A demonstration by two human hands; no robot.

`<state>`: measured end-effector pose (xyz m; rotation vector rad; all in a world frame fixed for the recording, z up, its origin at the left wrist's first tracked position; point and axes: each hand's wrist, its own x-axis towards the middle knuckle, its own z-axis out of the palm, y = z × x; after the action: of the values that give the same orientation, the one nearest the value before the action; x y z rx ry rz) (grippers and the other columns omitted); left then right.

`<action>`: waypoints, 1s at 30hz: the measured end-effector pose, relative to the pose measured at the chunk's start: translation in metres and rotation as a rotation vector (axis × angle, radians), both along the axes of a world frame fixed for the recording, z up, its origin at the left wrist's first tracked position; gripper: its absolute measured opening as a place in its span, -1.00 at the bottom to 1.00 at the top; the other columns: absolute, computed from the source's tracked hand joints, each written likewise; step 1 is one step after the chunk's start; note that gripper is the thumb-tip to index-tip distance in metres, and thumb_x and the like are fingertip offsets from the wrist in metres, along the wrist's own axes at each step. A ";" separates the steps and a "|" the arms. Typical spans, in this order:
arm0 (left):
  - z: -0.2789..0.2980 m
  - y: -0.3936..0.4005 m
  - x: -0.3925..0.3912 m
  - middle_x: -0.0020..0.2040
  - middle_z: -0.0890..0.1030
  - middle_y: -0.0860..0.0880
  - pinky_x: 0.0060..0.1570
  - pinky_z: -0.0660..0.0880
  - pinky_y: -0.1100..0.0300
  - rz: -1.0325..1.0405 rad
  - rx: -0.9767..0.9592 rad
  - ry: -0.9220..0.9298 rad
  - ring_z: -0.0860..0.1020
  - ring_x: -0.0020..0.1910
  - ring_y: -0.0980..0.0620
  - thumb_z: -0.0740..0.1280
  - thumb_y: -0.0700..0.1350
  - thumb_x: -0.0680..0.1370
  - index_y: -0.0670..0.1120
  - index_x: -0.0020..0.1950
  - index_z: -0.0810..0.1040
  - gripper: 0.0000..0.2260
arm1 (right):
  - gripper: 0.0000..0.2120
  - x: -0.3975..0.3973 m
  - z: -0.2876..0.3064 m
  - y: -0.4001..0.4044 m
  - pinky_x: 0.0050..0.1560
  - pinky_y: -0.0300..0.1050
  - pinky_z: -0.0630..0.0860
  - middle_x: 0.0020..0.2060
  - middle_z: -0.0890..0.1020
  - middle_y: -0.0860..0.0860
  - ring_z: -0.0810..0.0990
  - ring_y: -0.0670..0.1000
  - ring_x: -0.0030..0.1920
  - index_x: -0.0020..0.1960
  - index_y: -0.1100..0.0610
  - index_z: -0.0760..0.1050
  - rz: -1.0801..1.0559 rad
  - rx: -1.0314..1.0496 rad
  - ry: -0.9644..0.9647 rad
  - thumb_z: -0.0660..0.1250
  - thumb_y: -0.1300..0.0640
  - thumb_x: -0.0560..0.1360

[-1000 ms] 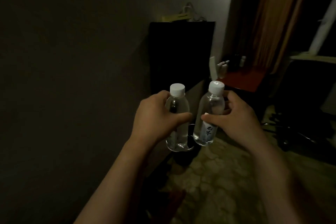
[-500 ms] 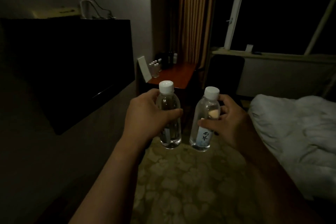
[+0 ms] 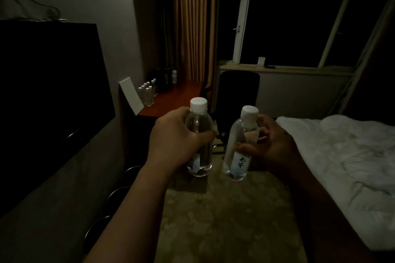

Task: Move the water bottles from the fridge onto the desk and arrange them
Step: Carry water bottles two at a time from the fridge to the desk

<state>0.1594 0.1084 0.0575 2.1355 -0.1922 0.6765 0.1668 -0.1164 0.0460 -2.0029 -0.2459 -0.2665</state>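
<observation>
Two clear water bottles were held upright in the air above the patterned floor [image 3: 224, 215], apart from each other: the left bottle [image 3: 199, 134] was wrapped by the left hand [image 3: 175, 139], the right bottle [image 3: 240, 145], tilted slightly, by the right hand [image 3: 275, 145]. Each grip was closed around its bottle's middle. Ahead, the desk [image 3: 181, 96] carried a row of bottles [image 3: 148, 94] along its wall side, its near part bare. Open floor was left between the dark cabinet [image 3: 49, 102] and the bed [image 3: 342, 156]. Both forearms were stretched forward.

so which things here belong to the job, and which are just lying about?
Job: clear plastic white-capped bottle in left hand; labelled one in right hand; reddish wooden desk; bottles on it.
Lying about: white bedding, black chair, striped curtain.
</observation>
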 end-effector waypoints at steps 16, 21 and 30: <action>-0.001 -0.011 0.327 -0.11 0.61 0.13 -0.11 0.58 0.12 -0.092 0.095 -0.001 0.56 -0.12 0.21 0.57 0.09 0.33 0.02 0.01 0.58 -0.66 | -0.34 0.308 0.000 -0.007 -0.17 -0.27 0.46 -0.09 0.55 -0.19 0.53 -0.22 -0.09 0.23 -0.22 0.32 -0.126 -0.017 -0.006 0.60 0.10 0.30; 0.001 -0.037 0.442 -0.13 0.61 0.12 -0.15 0.59 0.07 -0.052 0.117 -0.003 0.56 -0.15 0.19 0.56 0.10 0.34 0.01 0.01 0.59 -0.66 | -0.31 0.430 -0.001 -0.025 -0.08 -0.11 0.56 0.00 0.58 -0.16 0.58 -0.14 -0.01 0.27 -0.21 0.35 -0.091 -0.008 0.000 0.61 0.06 0.28; -0.004 -0.057 0.638 -0.10 0.61 0.13 -0.12 0.58 0.09 0.067 0.125 0.021 0.56 -0.11 0.18 0.53 0.17 0.34 0.08 -0.02 0.57 -0.68 | -0.31 0.646 0.006 -0.041 -0.09 -0.12 0.57 -0.03 0.58 -0.15 0.60 -0.13 -0.05 0.27 -0.20 0.37 0.047 -0.093 0.005 0.62 0.06 0.25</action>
<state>0.7978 0.0518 0.0538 2.2767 -0.1560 0.6959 0.8133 -0.1577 0.0522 -2.0864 -0.3074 -0.2241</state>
